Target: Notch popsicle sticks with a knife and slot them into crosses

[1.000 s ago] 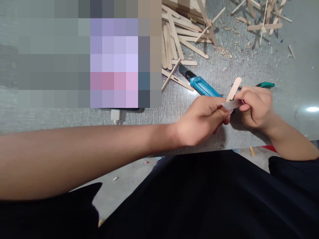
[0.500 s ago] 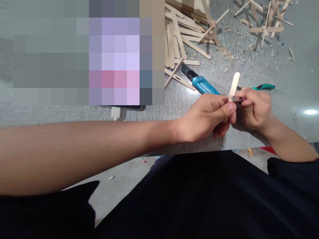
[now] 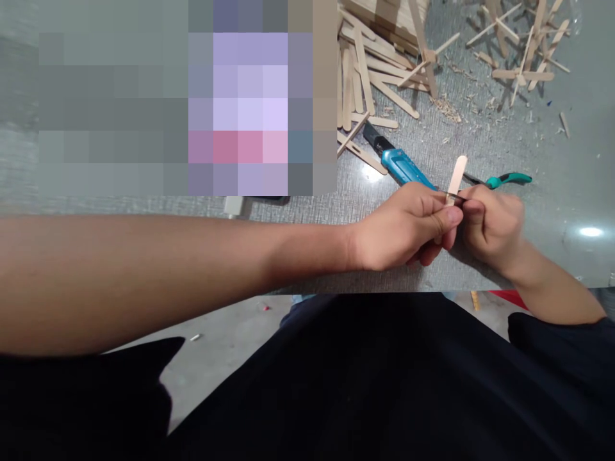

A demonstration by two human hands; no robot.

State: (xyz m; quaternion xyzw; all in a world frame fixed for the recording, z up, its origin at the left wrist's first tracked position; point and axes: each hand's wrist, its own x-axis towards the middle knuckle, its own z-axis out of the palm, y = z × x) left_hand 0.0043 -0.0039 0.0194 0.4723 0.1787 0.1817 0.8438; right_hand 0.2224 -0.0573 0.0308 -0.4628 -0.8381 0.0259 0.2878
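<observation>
My left hand (image 3: 408,227) is closed, its thumb and fingers pinching a short wooden craft stick (image 3: 456,174) that stands up between both hands. My right hand (image 3: 492,227) is curled shut just to the right of it and grips a thin metal blade (image 3: 454,194) laid across the stick's lower part. The handle of the blade is hidden inside the fist. Both hands hover just above the grey table (image 3: 552,166) near its front edge.
A blue utility knife (image 3: 396,163) lies just behind my left hand. Green-handled pliers (image 3: 504,180) lie behind my right hand. A heap of craft sticks (image 3: 369,70) and glued stick crosses (image 3: 521,45) with shavings fill the back. A blurred-out block covers the left.
The stick has turned more upright and the blade now shows edge-on across it. Both hands shifted slightly right and up in the picture as the view moved.
</observation>
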